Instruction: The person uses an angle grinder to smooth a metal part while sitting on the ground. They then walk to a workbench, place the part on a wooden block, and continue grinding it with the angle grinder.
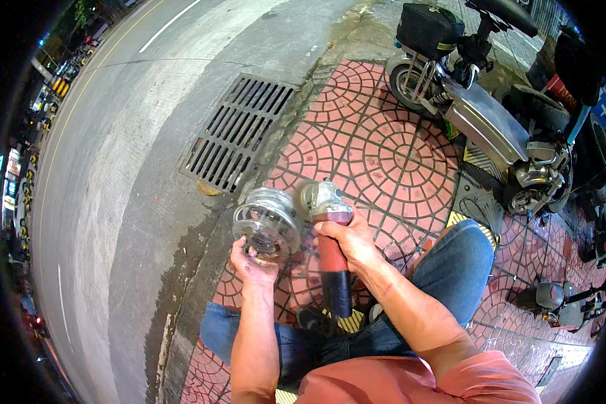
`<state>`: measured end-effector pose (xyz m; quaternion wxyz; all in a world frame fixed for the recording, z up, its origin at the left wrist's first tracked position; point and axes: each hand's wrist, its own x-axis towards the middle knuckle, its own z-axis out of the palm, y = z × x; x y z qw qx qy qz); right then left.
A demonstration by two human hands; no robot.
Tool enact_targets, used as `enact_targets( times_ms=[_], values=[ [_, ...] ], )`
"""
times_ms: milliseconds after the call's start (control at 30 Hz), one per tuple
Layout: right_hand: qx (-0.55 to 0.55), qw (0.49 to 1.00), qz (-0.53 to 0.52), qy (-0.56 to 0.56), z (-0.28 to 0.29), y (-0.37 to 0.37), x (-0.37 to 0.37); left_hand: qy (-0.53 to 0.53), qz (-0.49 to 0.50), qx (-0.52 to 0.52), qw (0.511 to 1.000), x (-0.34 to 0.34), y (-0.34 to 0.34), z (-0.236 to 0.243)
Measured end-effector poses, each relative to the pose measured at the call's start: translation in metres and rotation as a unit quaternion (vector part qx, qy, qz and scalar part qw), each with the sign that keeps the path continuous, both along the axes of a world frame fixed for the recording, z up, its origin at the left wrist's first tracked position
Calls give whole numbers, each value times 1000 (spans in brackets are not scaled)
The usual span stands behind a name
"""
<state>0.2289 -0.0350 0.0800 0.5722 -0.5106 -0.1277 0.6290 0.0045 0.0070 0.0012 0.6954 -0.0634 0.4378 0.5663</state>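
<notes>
My left hand [254, 262] grips a metal wheel rim [271, 214] by its lower edge, fingers reaching into the opening. The rim is silvery, spoked inside and tilted toward me. My right hand [349, 237] is wrapped around the red body of an angle grinder [331, 252], whose black rear end points down toward my lap. The grinder's metal head, at its upper end, is beside the rim's right side. A blurred disc shows at the head; whether it touches the rim I cannot tell.
Red patterned paving [397, 148] lies around my bent knees. A drain grate [239, 131] is set in the grey road at the left. An electric scooter [481, 114] with a black box stands at the upper right, near loose tyres [539, 108]. Another small vehicle [552, 296] is farther right.
</notes>
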Motion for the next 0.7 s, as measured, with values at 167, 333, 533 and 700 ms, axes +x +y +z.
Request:
enact_targets(
  times_ms=[167,333,533,700],
  values=[
    [12,1000,-6,14,-2,2,5,29,-2,6,1000,6,0,22],
    [1,1000,-10,16,2,5,11,-9,-16,37,999,-4,-5,10],
    [-2,1000,-23,11,3,4,14,-1,-23,20,1000,5,-4,19],
    [0,1000,-16,4,6,3,12,-71,-63,84,992,-30,-3,-34]
  ],
)
